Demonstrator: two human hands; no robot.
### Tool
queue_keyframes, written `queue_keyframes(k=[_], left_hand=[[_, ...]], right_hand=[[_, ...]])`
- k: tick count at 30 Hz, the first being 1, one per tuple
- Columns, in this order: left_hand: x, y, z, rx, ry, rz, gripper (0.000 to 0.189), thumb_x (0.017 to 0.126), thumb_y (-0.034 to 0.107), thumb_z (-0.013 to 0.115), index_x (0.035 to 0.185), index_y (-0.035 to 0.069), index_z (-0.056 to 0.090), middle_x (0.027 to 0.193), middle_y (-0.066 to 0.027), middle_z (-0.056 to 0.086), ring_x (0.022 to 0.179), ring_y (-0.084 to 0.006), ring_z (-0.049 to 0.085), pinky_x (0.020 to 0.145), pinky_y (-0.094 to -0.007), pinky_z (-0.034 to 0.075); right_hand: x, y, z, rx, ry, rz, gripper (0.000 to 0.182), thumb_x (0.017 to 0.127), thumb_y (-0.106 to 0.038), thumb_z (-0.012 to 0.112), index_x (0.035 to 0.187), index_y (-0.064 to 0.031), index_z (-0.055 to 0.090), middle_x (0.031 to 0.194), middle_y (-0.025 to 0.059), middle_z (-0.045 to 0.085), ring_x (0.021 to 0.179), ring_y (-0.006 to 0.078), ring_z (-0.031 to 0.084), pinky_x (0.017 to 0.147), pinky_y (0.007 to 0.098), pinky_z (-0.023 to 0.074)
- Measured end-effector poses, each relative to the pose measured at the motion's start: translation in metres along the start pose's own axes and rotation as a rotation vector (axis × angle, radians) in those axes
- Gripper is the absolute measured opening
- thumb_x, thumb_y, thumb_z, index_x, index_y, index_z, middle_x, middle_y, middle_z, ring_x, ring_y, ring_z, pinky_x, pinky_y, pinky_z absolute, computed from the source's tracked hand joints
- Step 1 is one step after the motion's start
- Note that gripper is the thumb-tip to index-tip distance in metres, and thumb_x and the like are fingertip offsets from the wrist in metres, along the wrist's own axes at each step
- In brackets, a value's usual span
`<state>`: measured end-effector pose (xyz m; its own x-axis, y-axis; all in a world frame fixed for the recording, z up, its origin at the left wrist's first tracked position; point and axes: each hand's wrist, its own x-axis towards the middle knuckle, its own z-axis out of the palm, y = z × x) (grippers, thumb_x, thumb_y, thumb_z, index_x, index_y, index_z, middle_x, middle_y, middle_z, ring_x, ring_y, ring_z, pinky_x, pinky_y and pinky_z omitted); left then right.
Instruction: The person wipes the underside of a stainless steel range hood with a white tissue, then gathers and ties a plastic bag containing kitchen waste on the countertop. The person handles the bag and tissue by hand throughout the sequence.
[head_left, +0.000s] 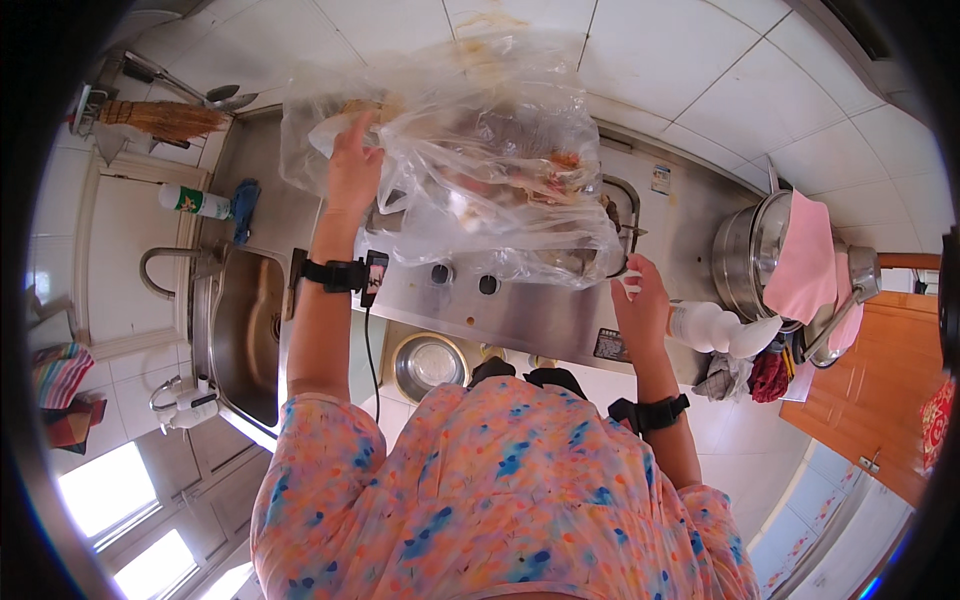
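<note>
A large clear plastic bag (480, 232) spreads over the stainless-steel gas stove (540, 319), crumpled and see-through. Reddish and brown stains or contents show through it, too blurred to name. My left hand (356, 169) grips the bag at its left side, with the index finger stretched forward. At the bag's lower right corner, my right hand (641, 296) has its fingers curled by the edge; whether they pinch the film is unclear. The plastic covers most of the burners, but part of a black pan support (634, 202) shows on the right. Two black knobs (489, 285) are visible below the bag.
Left of the stove is a steel sink (247, 337) with a curved faucet (161, 270). A white bottle (709, 326) lies close to my right hand. Beyond it stand a steel pot (739, 240) and pink cloths (802, 259). A metal basin (430, 367) sits below the counter.
</note>
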<state>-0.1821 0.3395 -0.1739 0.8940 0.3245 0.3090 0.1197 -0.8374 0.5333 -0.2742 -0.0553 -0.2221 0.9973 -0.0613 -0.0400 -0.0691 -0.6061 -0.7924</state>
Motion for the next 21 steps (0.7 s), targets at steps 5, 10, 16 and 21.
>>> queue_keyframes(k=[5,10,16,21], left_hand=[[-0.043,0.041,0.003,0.115,0.065,0.091,0.051,0.071,0.004,0.059,0.119,0.015,0.047,0.112,-0.0132,0.046,0.087,-0.0303,0.056,0.074,-0.0372,0.046],[-0.114,0.084,0.049,0.105,-0.205,0.381,0.046,0.066,0.014,0.066,0.11,0.01,0.052,0.097,-0.0096,0.047,0.079,-0.0259,0.054,0.067,-0.0362,0.045],[-0.172,0.126,0.113,0.064,-0.47,0.386,0.054,0.06,0.024,0.073,0.107,0.007,0.052,0.093,-0.0078,0.045,0.077,-0.0236,0.054,0.064,-0.0358,0.044],[-0.196,0.141,0.144,0.057,-0.42,0.306,0.041,0.064,0.017,0.068,0.1,0.007,0.052,0.091,-0.0078,0.047,0.075,-0.0263,0.055,0.063,-0.0368,0.043]], right_hand=[[0.018,0.017,0.013,-0.23,0.054,-0.04,0.041,0.07,-0.011,0.063,0.108,-0.0067,0.049,0.097,0.0103,0.053,0.082,0.0257,0.055,0.072,0.0353,0.0446],[0.03,0.034,0.028,-0.381,-0.022,0.123,0.035,0.073,-0.021,0.061,0.105,-0.0102,0.052,0.097,0.0105,0.054,0.084,0.027,0.055,0.072,0.0366,0.0444],[0.026,0.05,0.042,-0.16,-0.114,0.19,0.018,0.074,-0.024,0.058,0.08,-0.0067,0.061,0.072,0.0092,0.06,0.068,0.0273,0.059,0.062,0.0367,0.0457],[0.008,0.031,0.048,0.254,-0.295,0.078,0.018,0.073,-0.019,0.061,0.076,-0.0019,0.062,0.064,0.0123,0.061,0.059,0.0215,0.059,0.056,0.0306,0.0454]])
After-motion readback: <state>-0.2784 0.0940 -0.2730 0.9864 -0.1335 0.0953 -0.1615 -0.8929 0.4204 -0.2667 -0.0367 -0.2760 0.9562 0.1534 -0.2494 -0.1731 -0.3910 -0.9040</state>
